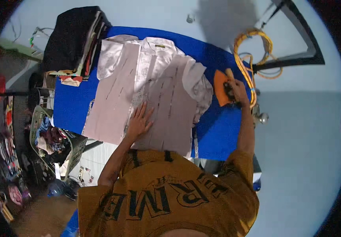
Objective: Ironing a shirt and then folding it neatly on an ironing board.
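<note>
A light pinkish garment [111,100] with white satiny sleeves and collar lies spread open on a blue-covered table [218,133]. My left hand [140,122] rests flat on its lower middle, fingers spread. At the table's right side, my right hand [238,90] grips the handle of an orange clothes iron [221,89]. The iron is to the right of the garment's right sleeve, apart from it. Whether its soleplate touches the cloth cannot be told.
A tall stack of folded dark clothes [69,38] stands at the table's back left. Below the left edge is a plastic basket [77,151] of clothes. A coiled orange-yellow cable [244,71] hangs at the right, near my right hand. A pale wall [298,127] borders the right side.
</note>
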The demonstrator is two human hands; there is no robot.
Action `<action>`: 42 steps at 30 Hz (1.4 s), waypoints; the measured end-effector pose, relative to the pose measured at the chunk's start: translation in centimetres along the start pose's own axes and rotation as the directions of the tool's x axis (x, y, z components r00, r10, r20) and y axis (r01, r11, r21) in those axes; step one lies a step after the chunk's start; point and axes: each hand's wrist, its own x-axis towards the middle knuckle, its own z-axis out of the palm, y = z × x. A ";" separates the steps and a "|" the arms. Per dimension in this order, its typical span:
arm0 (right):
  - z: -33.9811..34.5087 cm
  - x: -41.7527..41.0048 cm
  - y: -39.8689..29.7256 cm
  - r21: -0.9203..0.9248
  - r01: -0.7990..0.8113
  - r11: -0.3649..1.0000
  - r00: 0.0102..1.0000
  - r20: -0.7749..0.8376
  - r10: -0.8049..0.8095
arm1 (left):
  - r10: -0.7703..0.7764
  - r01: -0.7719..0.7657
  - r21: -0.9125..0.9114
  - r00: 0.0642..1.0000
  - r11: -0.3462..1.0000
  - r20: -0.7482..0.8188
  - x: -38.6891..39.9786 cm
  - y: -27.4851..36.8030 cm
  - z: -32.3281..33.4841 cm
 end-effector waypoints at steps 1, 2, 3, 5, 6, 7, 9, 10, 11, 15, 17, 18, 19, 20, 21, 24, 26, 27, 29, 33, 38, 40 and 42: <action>0.0 -0.1 0.0 0.151 -0.161 0.975 0.987 0.026 0.159 | 0.018 -0.018 0.005 1.000 1.000 -0.012 0.1 0.4 -0.3; 0.1 0.2 -0.1 0.145 -0.146 0.979 0.989 0.033 0.142 | 0.037 -0.037 0.009 0.999 0.999 -0.023 0.3 0.5 -0.5; 0.4 -0.1 0.2 0.149 -0.124 0.981 0.989 -0.059 0.134 | 0.029 -0.029 0.007 0.999 1.000 -0.028 0.1 0.4 -0.5; 1.0 0.1 1.1 0.138 -0.086 0.987 0.983 -0.146 0.107 | 0.024 -0.023 0.005 0.998 1.000 -0.059 0.2 0.3 -0.2; 1.5 0.2 1.7 -0.108 -0.020 0.994 0.967 -0.254 -0.009 | 0.013 -0.013 -0.001 0.998 1.000 -0.068 0.3 0.5 -0.2; 1.9 0.0 2.1 -0.348 0.020 0.937 0.932 -0.333 -0.143 | 0.009 -0.009 -0.010 1.000 1.000 -0.027 0.6 0.6 -0.5; 1.8 -3.0 -3.7 -0.259 -0.016 0.966 0.951 -0.302 -0.065 | -0.018 0.018 -0.015 1.000 1.000 0.023 0.2 0.6 -1.1; 1.6 -3.8 -4.3 -0.357 0.057 0.932 0.922 -0.340 -0.187 | -0.003 0.003 -0.027 1.000 1.000 -0.007 0.4 0.8 -1.4; 1.4 -4.6 -5.1 -0.454 0.122 0.883 0.879 -0.363 -0.309 | 0.012 -0.013 -0.038 0.999 0.999 -0.036 0.5 0.9 -1.7; 2.4 -8.2 -13.0 -0.158 0.107 0.982 0.936 -0.316 -0.153 | 0.006 -0.005 0.047 1.000 0.999 -0.016 0.1 0.5 -1.0; 4.5 -8.3 -12.2 -0.150 0.075 0.986 0.935 -0.334 -0.122 | 0.013 -0.013 0.029 0.999 0.999 -0.029 0.2 0.8 -1.5; 5.7 -8.2 -13.3 -0.216 0.218 0.952 0.938 -0.223 -0.265 | 0.002 -0.001 0.028 0.999 1.000 -0.033 -0.1 0.7 -1.5; 7.1 -8.2 -14.3 -0.263 0.360 0.895 0.912 -0.101 -0.397 | -0.041 0.041 0.004 0.999 0.999 -0.010 -0.5 0.6 -1.3; 8.8 -8.1 -15.2 -0.232 0.396 0.888 0.911 -0.022 -0.412 | -0.086 0.086 -0.019 0.996 0.996 0.014 -1.1 0.5 -1.2; 10.3 -7.9 -15.9 -0.203 0.425 0.882 0.904 0.055 -0.423 | -0.094 0.094 -0.025 0.995 0.995 0.012 -1.6 0.5 -1.3; 14.9 -7.9 -17.4 -0.232 0.543 0.807 0.839 0.098 -0.536 | -0.171 0.171 0.008 0.985 0.985 0.004 -5.0 0.0 -1.2; 18.4 -6.2 -15.0 -0.236 0.681 0.693 0.731 0.156 -0.665 | -0.315 0.285 -0.214 0.941 0.934 -0.121 -9.1 -1.4 0.8; 19.6 -5.6 -13.9 -0.241 0.779 0.579 0.623 0.193 -0.758 | -0.327 0.296 -0.224 0.938 0.929 -0.118 -10.7 -1.4 0.7; 20.1 -5.5 -15.2 -0.225 0.680 0.698 0.733 0.234 -0.639 | -0.491 0.390 -0.334 0.814 0.858 -0.311 -14.0 -0.6 -0.3; 19.8 -6.6 -18.0 -0.159 0.530 0.833 0.839 0.239 -0.489 | -0.720 0.649 -0.319 0.580 0.691 -0.381 -20.8 0.1 1.0; 19.8 -7.5 -18.6 -0.136 0.545 0.828 0.830 0.229 -0.509 | -0.804 0.717 -0.388 0.424 0.579 -0.417 -26.5 0.0 5.5; 19.6 -8.1 -19.5 -0.089 0.546 0.833 0.825 0.233 -0.516 | -0.858 0.768 -0.404 0.365 0.497 -0.361 -28.6 -0.1 8.7; 19.3 -9.6 -19.5 -0.103 0.636 0.764 0.769 0.167 -0.618 | -0.865 0.770 -0.416 0.344 0.483 -0.366 -30.2 -0.2 11.2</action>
